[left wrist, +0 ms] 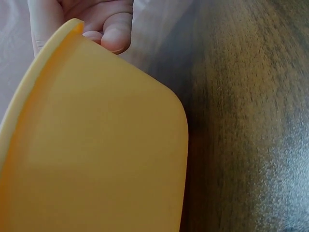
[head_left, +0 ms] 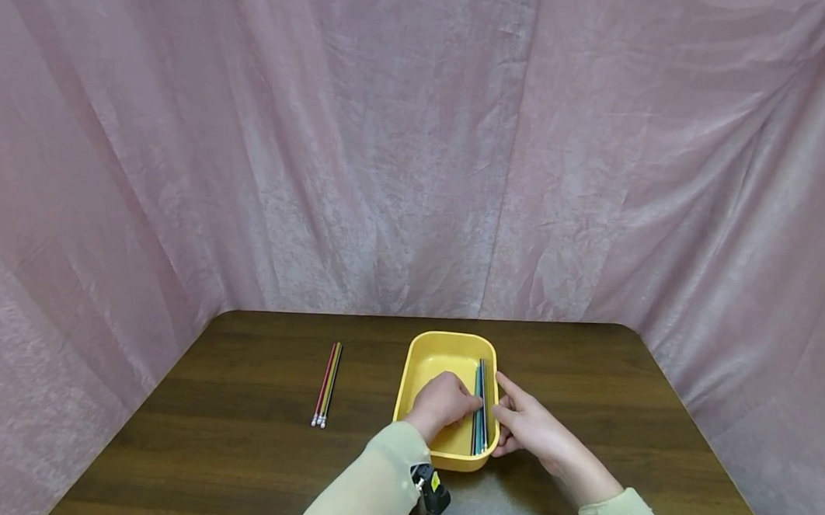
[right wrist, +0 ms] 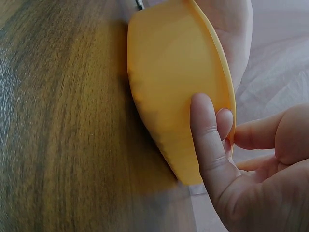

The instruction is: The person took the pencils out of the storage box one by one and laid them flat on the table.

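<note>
A yellow plastic tray (head_left: 450, 341) stands on the table, with several dark, teal and blue pencils (head_left: 476, 432) lying lengthwise along its right inner wall. Reaching into it from the near left, my left hand (head_left: 443, 403) has its fingers curled and pinches at the middle of these pencils; its fingertips are partly hidden. My right hand (head_left: 526, 423) rests against the tray's right side. In the right wrist view, straight fingers (right wrist: 205, 125) lie on the outer wall, and the thumb touches the rim. The left wrist view shows the tray's outer wall (left wrist: 106, 135).
Left of the tray, 3 pencils (head_left: 326, 385), red, yellow and dark, lie side by side with their white erasers toward me. The brown wooden table (head_left: 237, 404) ends at a pink curtain (head_left: 403, 171) behind it.
</note>
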Motion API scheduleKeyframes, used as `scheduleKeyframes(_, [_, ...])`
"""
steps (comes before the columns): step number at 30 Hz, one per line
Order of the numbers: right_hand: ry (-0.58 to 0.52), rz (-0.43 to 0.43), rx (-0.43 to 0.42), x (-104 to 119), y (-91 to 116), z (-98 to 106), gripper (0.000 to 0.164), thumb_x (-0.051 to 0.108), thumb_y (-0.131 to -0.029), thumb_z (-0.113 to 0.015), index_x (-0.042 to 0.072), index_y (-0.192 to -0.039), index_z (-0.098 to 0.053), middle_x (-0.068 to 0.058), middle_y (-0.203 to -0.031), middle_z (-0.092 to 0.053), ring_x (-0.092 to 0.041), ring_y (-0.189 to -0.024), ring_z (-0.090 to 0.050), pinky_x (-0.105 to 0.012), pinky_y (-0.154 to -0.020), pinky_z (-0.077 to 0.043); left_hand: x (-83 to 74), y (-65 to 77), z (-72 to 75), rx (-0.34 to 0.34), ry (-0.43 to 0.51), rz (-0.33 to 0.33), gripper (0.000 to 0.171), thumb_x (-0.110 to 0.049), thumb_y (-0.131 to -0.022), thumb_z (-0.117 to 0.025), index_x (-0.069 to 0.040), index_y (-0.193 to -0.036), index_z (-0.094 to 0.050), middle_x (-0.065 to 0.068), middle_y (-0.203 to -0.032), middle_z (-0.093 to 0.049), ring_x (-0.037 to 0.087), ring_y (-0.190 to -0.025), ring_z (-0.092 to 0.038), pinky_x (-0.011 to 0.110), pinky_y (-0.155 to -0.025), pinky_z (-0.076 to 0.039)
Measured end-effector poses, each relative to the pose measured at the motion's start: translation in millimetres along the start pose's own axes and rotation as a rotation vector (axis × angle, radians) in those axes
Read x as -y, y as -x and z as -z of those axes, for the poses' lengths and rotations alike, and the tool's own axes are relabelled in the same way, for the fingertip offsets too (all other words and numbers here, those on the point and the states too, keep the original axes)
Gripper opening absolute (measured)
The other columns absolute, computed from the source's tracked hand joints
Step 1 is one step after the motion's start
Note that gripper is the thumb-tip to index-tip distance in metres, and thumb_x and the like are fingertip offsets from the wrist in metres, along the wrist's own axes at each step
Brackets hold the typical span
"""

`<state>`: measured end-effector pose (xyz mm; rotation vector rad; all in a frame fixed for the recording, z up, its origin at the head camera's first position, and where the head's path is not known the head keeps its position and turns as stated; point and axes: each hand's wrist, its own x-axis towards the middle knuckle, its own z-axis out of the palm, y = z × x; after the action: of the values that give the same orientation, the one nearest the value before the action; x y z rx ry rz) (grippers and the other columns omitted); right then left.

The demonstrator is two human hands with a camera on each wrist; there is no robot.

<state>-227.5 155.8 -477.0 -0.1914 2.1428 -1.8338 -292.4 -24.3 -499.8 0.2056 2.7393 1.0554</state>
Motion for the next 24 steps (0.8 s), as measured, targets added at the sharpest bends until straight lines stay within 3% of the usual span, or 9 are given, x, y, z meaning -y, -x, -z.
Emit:
scheduleKeyframes(5, [0.006,0.0,-0.005,0.2,-0.1,0.2,0.074,0.0,-0.111,-0.05,-0.002,-0.174,-0.011,-0.02,-0.107,-0.051,-0.024,-0.07,-0.058,-0.045,-0.065,-0.066,-7.8,8.7,4.4,0.004,-0.001,0.024,0.039,-0.031,-0.099,-0.085,-0.009,-0.069,-0.071,-0.002,-0.056,-0.053,0.014,-0.051,-0.05,0.027,-0.051,-0.037])
scheduleKeyframes(11, [0.006,0.006,0.007,-1.6,-1.5,0.6,0.074,0.0,-0.112,-0.05,-0.002,-0.174,-0.01,-0.02,-0.108,-0.051,-0.024,-0.07,-0.058,-0.045,-0.065,-0.066,-7.7,9.6,4.3,0.013,0.03,0.051,0.043,-0.033,-0.099,-0.085,-0.013,-0.067,-0.065,-0.002,-0.057,-0.052,0.015,-0.052,-0.048,0.028,-0.051,-0.036])
scheduleKeyframes(24, [0.017,-0.005,-0.009,1.1,-0.6,0.1,0.072,0.0,-0.112,-0.049,-0.003,-0.174,-0.012,-0.02,-0.107,-0.052,-0.024,-0.072,-0.059,-0.044,-0.066,-0.066,-7.7,8.4,3.3,0.027,0.043,0.028,0.039,-0.032,-0.098,-0.086,-0.012,-0.068,-0.069,-0.002,-0.054,-0.052,0.014,-0.05,-0.048,0.027,-0.05,-0.036])
